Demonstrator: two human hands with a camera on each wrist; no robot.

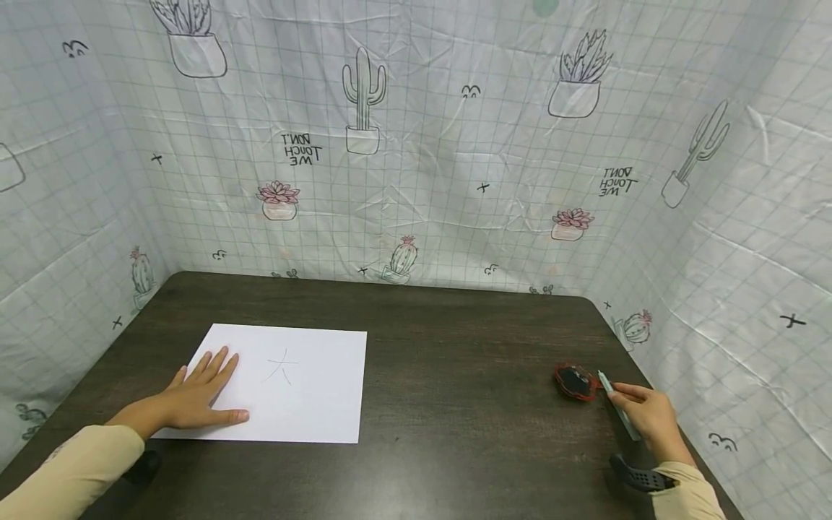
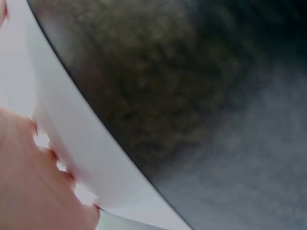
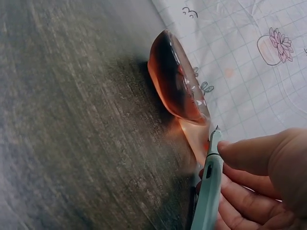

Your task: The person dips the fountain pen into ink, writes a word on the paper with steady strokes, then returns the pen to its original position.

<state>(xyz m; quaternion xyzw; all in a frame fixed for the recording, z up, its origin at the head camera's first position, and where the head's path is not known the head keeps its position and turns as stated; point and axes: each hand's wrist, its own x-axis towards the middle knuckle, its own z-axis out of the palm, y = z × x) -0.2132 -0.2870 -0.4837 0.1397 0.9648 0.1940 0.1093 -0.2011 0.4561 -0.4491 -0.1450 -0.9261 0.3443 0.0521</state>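
My left hand (image 1: 195, 397) lies flat with its fingers spread on the left part of a white sheet of paper (image 1: 325, 397). Thin pencil-like strokes (image 1: 282, 363) cross on the sheet, to the right of the fingers. At the table's right side, my right hand (image 1: 653, 419) pinches a pale green pen (image 3: 209, 189) between thumb and fingers, its fine tip pointing away from me. Just left of the pen is a rounded, translucent red object (image 1: 576, 383) with a dark middle; a narrow reddish tab (image 3: 193, 139) runs from it toward the pen tip in the right wrist view.
The dark wooden table (image 1: 455, 404) is walled by white grid-patterned cloth (image 1: 442, 144) with plant drawings at the back and sides. A black band (image 1: 640, 477) sits by the right wrist, and a dark object (image 1: 143, 468) shows below the left wrist.
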